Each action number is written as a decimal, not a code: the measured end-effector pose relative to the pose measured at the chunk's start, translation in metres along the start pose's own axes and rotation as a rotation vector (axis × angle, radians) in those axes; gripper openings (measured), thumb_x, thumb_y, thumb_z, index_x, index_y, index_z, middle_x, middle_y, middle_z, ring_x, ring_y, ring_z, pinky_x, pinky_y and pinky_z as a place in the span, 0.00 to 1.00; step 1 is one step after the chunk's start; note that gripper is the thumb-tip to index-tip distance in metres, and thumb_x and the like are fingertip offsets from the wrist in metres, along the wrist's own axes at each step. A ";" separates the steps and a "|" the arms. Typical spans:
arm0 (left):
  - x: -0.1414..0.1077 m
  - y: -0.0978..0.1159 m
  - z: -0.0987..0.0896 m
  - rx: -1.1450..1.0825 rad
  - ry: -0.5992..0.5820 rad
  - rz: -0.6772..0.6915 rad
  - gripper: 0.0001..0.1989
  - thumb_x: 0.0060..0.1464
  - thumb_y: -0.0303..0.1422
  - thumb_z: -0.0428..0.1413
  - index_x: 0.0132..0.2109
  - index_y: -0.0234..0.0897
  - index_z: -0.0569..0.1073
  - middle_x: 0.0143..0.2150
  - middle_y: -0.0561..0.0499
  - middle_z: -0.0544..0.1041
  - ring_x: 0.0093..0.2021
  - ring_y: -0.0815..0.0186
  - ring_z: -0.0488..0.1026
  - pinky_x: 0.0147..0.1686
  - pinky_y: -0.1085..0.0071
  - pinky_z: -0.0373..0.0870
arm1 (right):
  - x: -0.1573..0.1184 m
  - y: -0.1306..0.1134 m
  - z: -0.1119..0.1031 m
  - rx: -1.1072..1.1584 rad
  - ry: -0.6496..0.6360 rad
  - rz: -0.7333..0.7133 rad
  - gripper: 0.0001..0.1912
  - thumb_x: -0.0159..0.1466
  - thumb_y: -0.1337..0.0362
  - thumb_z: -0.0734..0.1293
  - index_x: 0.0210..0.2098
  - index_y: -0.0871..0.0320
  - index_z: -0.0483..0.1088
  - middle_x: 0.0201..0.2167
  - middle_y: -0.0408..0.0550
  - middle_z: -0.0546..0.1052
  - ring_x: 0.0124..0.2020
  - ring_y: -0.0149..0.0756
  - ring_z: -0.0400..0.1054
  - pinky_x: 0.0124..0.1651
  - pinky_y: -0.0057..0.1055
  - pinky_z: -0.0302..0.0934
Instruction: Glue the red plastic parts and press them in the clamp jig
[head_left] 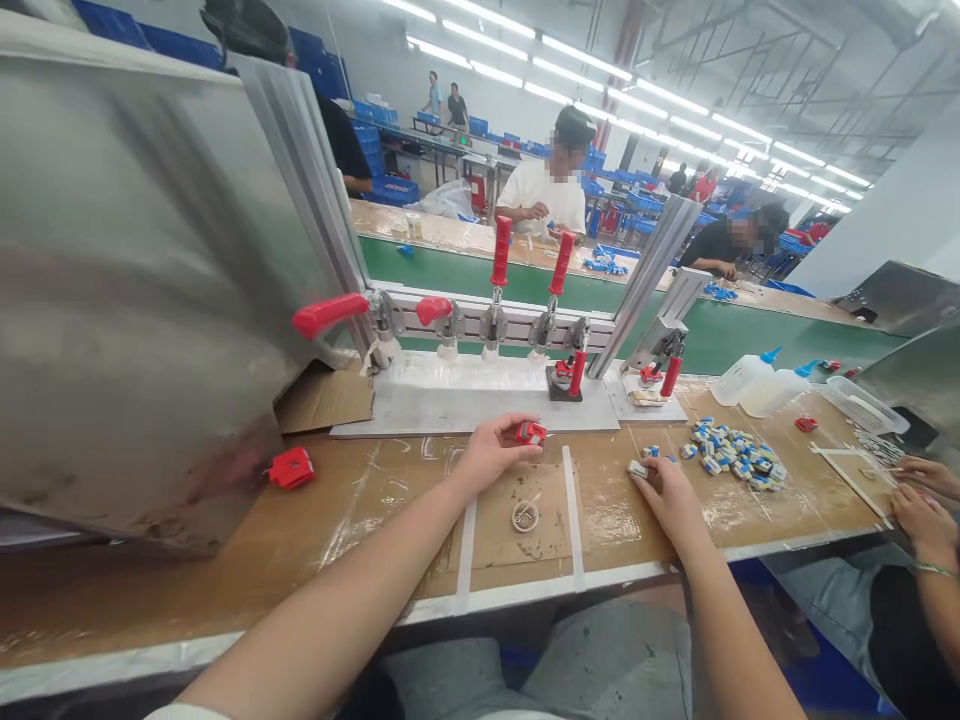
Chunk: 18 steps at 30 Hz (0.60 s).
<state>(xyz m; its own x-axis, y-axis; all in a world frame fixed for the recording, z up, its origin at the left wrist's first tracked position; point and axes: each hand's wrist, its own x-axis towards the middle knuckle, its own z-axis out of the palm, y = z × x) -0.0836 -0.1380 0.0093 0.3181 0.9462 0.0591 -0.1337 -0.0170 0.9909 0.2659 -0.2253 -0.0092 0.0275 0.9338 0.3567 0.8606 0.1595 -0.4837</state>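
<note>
My left hand (495, 455) is closed on a small red plastic part (531, 433), held just in front of the metal fixture base. My right hand (670, 492) pinches a small whitish block (637, 469) low over the table. Just behind its fingers lies a little blue-and-white block (654, 452). Further right is a loose pile of similar blue, white and yellow blocks (739, 455). Between my hands, nearer to me, a small round dish (525, 515) with a thin stick in it stands on a taped cardboard sheet (551, 545).
Red-handled toggle clamps (493, 320) line the metal frame behind my hands. Another red part (291, 467) lies at left beside a large metal housing (142, 300). Squeeze bottles (776, 390) stand at right, near a co-worker's hands (926, 510). A green conveyor (780, 335) runs behind.
</note>
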 end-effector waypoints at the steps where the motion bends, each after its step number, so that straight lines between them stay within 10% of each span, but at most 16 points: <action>1: 0.000 0.000 0.000 -0.014 -0.015 0.004 0.32 0.43 0.39 0.73 0.55 0.37 0.77 0.47 0.46 0.83 0.47 0.56 0.80 0.51 0.59 0.77 | 0.004 -0.005 0.003 0.043 0.001 -0.016 0.21 0.71 0.44 0.62 0.47 0.55 0.72 0.44 0.56 0.77 0.46 0.50 0.72 0.52 0.47 0.67; 10: 0.003 -0.007 0.001 -0.195 -0.073 0.089 0.31 0.40 0.34 0.75 0.51 0.37 0.73 0.48 0.45 0.82 0.49 0.58 0.80 0.53 0.61 0.76 | 0.057 -0.089 0.021 0.441 -0.195 -0.082 0.16 0.67 0.52 0.69 0.48 0.55 0.73 0.39 0.50 0.78 0.34 0.39 0.73 0.40 0.36 0.69; 18: -0.002 0.002 -0.004 -0.090 -0.037 0.089 0.31 0.45 0.37 0.73 0.56 0.38 0.76 0.50 0.45 0.82 0.50 0.55 0.81 0.53 0.57 0.78 | 0.095 -0.125 0.032 0.200 -0.425 -0.377 0.13 0.71 0.58 0.66 0.53 0.53 0.73 0.38 0.49 0.79 0.37 0.42 0.72 0.43 0.37 0.66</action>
<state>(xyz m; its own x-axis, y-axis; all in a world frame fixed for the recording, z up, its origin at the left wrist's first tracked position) -0.0877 -0.1387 0.0103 0.3350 0.9299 0.1520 -0.2463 -0.0693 0.9667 0.1451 -0.1466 0.0594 -0.5022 0.8409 0.2016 0.6581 0.5229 -0.5417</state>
